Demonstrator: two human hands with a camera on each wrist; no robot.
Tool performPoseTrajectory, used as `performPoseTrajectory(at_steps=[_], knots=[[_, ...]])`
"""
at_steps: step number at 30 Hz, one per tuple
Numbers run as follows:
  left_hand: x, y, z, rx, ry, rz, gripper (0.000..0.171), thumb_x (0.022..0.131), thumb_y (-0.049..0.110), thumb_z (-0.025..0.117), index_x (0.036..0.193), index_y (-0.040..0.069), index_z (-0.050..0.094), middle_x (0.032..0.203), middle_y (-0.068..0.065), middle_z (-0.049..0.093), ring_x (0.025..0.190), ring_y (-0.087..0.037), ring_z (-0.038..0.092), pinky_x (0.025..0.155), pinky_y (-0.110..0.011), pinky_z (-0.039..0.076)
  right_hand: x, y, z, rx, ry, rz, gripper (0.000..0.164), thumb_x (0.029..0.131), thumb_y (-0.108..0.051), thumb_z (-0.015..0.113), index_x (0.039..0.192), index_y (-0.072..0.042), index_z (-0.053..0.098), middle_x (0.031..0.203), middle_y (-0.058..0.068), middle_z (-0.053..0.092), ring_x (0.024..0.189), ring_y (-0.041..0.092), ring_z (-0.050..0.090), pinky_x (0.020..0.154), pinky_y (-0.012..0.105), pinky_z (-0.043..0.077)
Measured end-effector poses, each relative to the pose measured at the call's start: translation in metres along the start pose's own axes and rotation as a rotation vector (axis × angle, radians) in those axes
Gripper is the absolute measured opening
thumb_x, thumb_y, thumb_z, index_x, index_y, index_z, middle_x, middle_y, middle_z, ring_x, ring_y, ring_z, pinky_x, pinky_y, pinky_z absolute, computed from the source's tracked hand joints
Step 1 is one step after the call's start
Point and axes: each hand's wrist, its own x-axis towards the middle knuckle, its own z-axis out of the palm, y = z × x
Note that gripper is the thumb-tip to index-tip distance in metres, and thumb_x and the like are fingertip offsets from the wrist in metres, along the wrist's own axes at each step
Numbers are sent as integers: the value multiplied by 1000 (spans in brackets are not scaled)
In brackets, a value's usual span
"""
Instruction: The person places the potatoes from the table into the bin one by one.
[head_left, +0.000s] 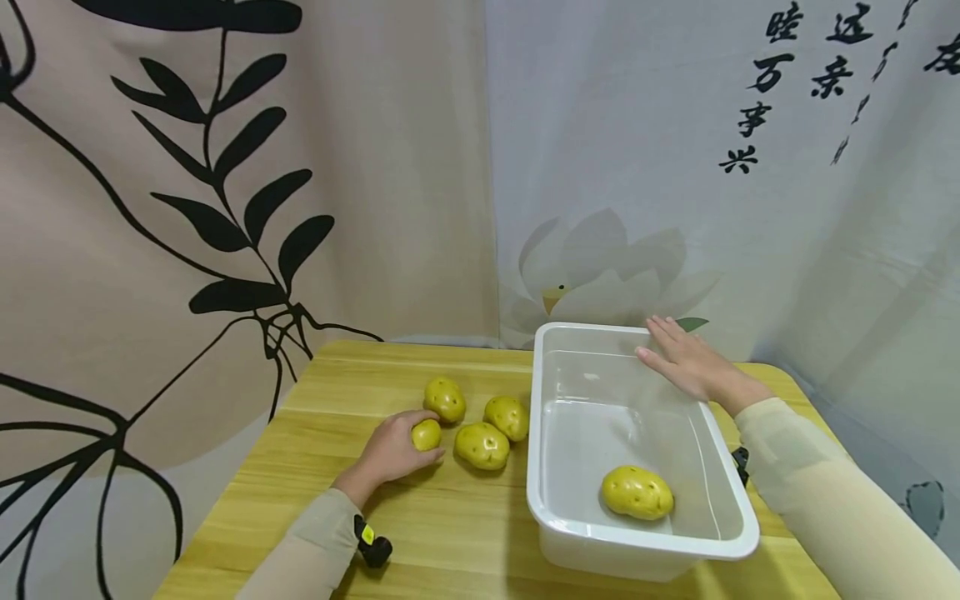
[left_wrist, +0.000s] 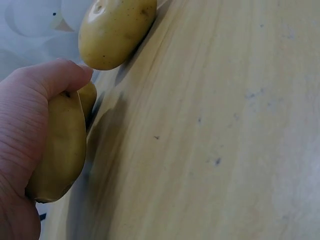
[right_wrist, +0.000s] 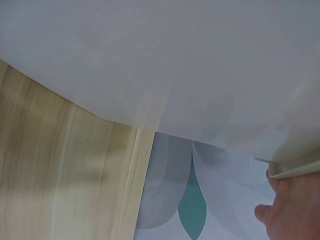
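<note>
head view: five yellow potatoes and one bin are here. three of the potatoes sit close together on the worktop, left of the bin: the far potato, the right potato and the near potato. a fourth, the held potato, is at the left end of this group. the fifth, the inside potato, lies on the floor of the white bin, toward its near end.

the worktop is pale yellow wood grain with lengthwise bands, and the bin stands on its right half. behind hangs a cloth backdrop, cream on the left and greyer on the right, printed with a big black plant at the left, a pale lotus behind the bin, and black written characters at the upper right.

two hands are at work, both in pale sleeves. the left hand is curled round the held potato, thumb and fingers on opposite sides; the left wrist view shows the grip closely, but whether that potato touches the worktop i cannot tell. the right hand rests on the rim at the bin's far right corner, fingers nearly straight and thumb a little apart. a small black device shows at the left wrist.
</note>
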Motion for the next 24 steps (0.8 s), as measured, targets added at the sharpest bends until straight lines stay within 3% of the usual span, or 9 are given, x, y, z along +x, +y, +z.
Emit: performPoseTrajectory(at_steps=[6,13,24], knots=[[3,4,-5,-7,0,7,58,70,40,84,121,22,65,122,-1,62,109,-21,59,87,-40,49,0,1,0,0,-1,3,77,101,-56,29,154,-5,8,159,19,5,144,42,1,108,66,2],[7,12,-11,-11,22,70,56,70,37,85,120,20,65,121,-2,63,108,-21,59,88,-40,49,0,1,1,1,1,4,77,101,-56,29,154,-5,8,159,19,5,144,42,1,108,66,2],[6,36,-23,-25,14,124,59,72,42,82,123,19,65,120,0,63,108,-21,58,85,-41,49,1,0,0,-21,-1,11,77,100,-58,29,155,-8,7,159,17,4,144,39,-1,107,68,0]])
